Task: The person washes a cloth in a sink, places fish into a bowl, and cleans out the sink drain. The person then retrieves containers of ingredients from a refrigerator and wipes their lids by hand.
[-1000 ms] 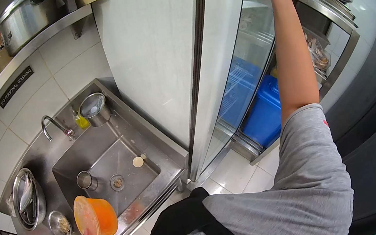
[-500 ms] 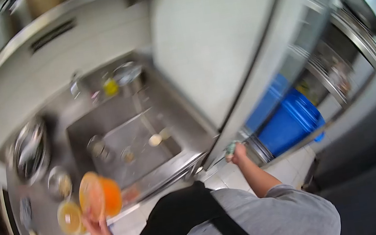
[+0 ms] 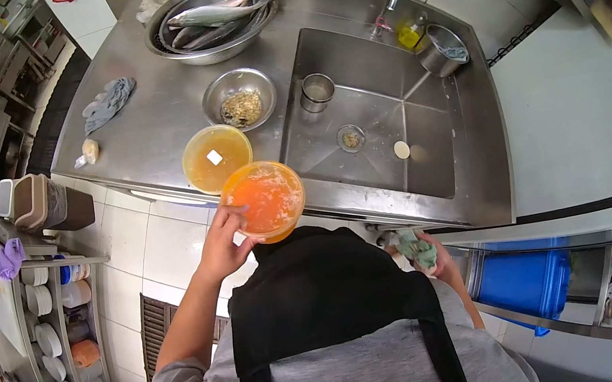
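Steel counter (image 3: 160,126), with a sink (image 3: 365,109) set into it. Big metal basin (image 3: 220,52) at the back left, fish (image 3: 214,15) piled inside. Orange tub (image 3: 271,200) is held up at the counter's front edge, left hand (image 3: 228,243) gripping its rim on the near left side. Yellow tub (image 3: 210,166) just beside it; touching or not, can't tell. Metal bowl (image 3: 257,87) behind that, bits of food in it. Right hand (image 3: 441,256), well apart from the left, clutches a green cloth (image 3: 416,250) low by the glass door (image 3: 562,241). Metal cup (image 3: 317,92) inside the sink.
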Motion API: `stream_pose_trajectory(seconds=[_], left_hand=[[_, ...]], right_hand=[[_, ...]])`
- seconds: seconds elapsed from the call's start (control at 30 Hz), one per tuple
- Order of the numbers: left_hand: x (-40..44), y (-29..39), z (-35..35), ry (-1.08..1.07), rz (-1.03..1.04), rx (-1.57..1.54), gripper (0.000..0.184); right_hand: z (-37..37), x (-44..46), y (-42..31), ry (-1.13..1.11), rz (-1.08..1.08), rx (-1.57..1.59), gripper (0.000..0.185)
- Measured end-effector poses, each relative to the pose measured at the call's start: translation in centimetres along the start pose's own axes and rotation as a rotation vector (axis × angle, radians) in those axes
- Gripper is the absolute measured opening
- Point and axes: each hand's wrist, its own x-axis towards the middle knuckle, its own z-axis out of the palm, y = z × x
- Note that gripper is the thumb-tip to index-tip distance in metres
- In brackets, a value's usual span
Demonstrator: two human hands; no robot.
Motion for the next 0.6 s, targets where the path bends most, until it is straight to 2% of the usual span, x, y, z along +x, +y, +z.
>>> stream_pose_trajectory(seconds=[0.07, 0.13, 0.2, 0.27, 0.37, 0.43, 0.5, 0.57, 0.6], left_hand=[[0.3, -1.1, -0.8, -0.024, 0.036, -0.028, 0.039], [0.3, -2.2, -0.9, 0.005, 0.002, 0.029, 0.037], [0.4, -3.2, -0.6, 0.038, 0.01, 0.032, 0.037], [0.2, -3.9, -0.1, 0.034, -0.072, 0.051, 0.037], [1.0, -4.9, 0.7, 0.073, -0.023, 0.083, 0.037], [1.1, -6.4, 1.2, 0.123, 0.04, 0.157, 0.037], [1.3, -7.3, 1.9, 0.15, 0.02, 0.137, 0.036], [2.1, -7.3, 1.9, 0.128, -0.046, 0.108, 0.035], [3.0, -7.4, 1.0, 0.144, -0.086, 0.114, 0.035]], right_hand=[[6.0, 0.7, -1.0, -0.152, 0.024, 0.035, 0.043], [8.1, 2.1, -1.7, -0.024, -0.088, 0.016, 0.043], [8.9, 1.8, -3.8, -0.12, -0.123, -0.126, 0.038], [9.6, 0.9, -5.3, 0.158, -0.418, -0.318, 0.031], [6.1, 0.7, -9.2, 0.509, -0.755, -0.87, 0.031], [5.4, -0.5, -10.6, 0.957, -0.905, -1.376, 0.033], [2.5, -0.4, -12.1, 1.037, -1.076, -1.586, 0.038], [-0.9, 0.8, -12.1, 1.309, -0.783, -1.92, 0.048], [1.0, 1.0, -11.9, 1.271, -0.781, -1.96, 0.048]])
